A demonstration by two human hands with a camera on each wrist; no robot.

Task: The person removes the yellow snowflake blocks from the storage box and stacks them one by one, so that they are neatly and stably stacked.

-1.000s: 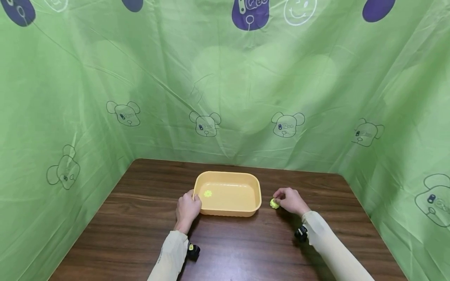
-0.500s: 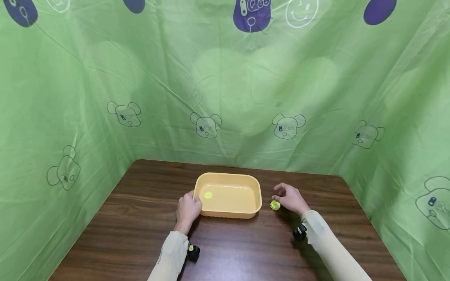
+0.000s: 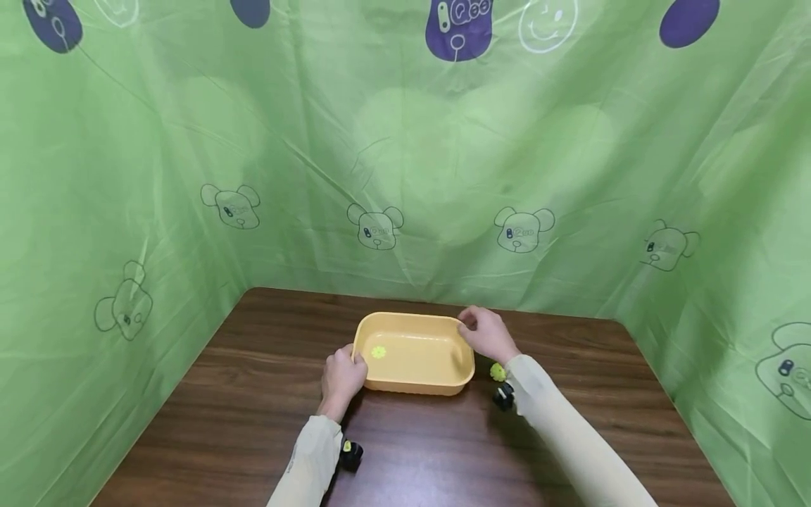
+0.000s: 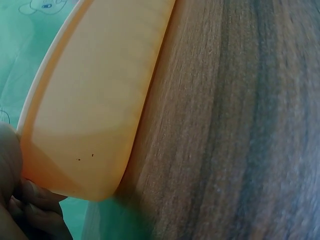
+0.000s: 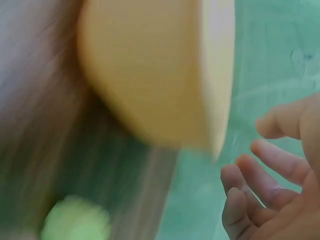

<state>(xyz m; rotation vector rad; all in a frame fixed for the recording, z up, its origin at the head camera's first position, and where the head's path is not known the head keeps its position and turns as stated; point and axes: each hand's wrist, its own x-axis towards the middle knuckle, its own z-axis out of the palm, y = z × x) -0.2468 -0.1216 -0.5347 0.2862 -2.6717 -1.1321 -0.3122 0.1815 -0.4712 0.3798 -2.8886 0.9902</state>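
A yellow plastic basin [image 3: 415, 387] with rounded corners sits on the wooden table. My left hand [image 3: 343, 378] grips its left rim, the thumb inside and the other fingers outside. In the left wrist view its fingers [image 4: 42, 212] curl at the corner of the basin. Inside the basin, at the left, is a small yellow-green flower shape [image 3: 378, 352]. My right hand [image 3: 488, 335] hovers at the basin's right rim; the right wrist view shows its fingers spread and loosely bent, holding nothing. A second yellow-green flower-shaped piece [image 3: 498, 372] lies on the table, beneath the right wrist.
A dark wooden table [image 3: 405, 458] carries everything. Green fabric [image 3: 418, 267] printed with bear faces stands along its back and both sides. A black camera is strapped to each wrist.
My right hand has let go of the flower-shaped piece and moved left and away from me, up to the basin's right rim. The left hand keeps its grip on the basin.
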